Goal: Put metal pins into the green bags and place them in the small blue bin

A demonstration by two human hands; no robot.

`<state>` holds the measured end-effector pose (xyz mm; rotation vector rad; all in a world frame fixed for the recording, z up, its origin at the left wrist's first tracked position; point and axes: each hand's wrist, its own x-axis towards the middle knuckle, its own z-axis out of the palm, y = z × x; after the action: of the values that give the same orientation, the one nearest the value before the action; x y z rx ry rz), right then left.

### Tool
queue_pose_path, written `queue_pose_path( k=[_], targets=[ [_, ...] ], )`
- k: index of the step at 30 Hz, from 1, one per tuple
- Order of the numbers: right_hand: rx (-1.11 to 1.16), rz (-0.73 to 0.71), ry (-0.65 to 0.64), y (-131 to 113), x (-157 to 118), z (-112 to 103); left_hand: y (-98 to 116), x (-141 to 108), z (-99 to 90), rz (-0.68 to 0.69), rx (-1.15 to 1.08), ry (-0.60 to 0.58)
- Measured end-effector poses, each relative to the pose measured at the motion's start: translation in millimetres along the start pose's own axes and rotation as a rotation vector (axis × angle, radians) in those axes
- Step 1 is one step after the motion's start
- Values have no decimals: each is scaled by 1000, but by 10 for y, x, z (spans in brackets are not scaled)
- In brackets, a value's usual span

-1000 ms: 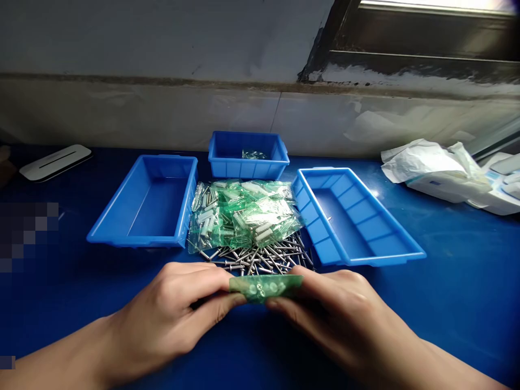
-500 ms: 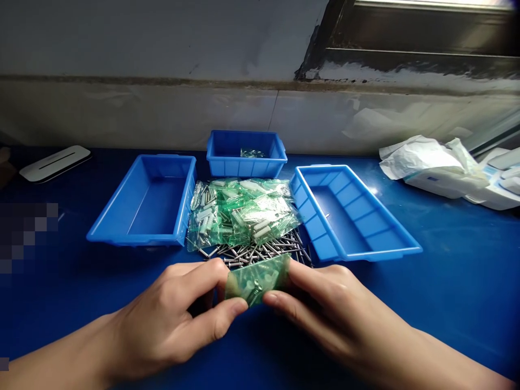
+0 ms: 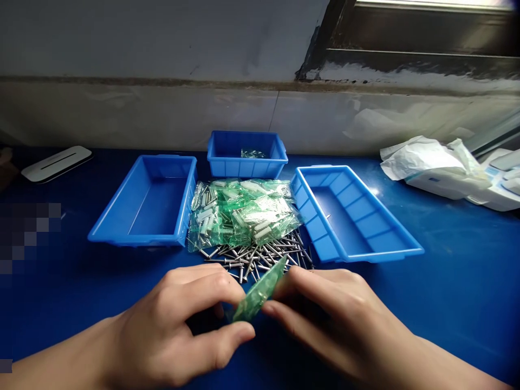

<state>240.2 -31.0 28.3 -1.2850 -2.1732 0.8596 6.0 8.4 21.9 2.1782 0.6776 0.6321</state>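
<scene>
A small green plastic packet (image 3: 260, 292) is pinched between my left hand (image 3: 179, 325) and my right hand (image 3: 325, 319), low over the blue table. It stands tilted, its far end up to the right. Just beyond lies a pile of loose metal screws (image 3: 260, 254). Behind the screws is a heap of green packets (image 3: 244, 214) with white plugs inside.
Three blue bins ring the heap: an empty one on the left (image 3: 117, 227), a small one at the back (image 3: 247, 165) with a packet inside, a long ribbed one on the right (image 3: 406, 246). Crumpled white wrapping (image 3: 442, 168) lies far right, a flat white device (image 3: 54, 162) far left.
The packet was held flat and stretched between both hands; now it is turned on edge and tilted diagonally, with the hands a little lower and closer together.
</scene>
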Motion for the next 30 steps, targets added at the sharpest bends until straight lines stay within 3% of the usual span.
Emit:
queue_pose_path(
  k=[8,10,14,17,21,26,30],
  targets=[
    [207,2,13,-135,34,-40,80,-19,-61,50,25,-108],
    [229,-7,29,-100,53,-44,57,-17,-40,18,-17,-52],
    [204,80,64,-38,82,-66,-6,8,16,-196,-138,214],
    [253,122,38,-11,61,-53,-18,43,21,-297,-220,225],
    [313,207,34,29,16,2,-8,67,0,-272,-224,127],
    [161,201,85,-2,11,5,2,37,-2,-255,-315,206],
    [102,133,99,-73,38,-23,19,32,-2,-154,-302,305]
  ],
)
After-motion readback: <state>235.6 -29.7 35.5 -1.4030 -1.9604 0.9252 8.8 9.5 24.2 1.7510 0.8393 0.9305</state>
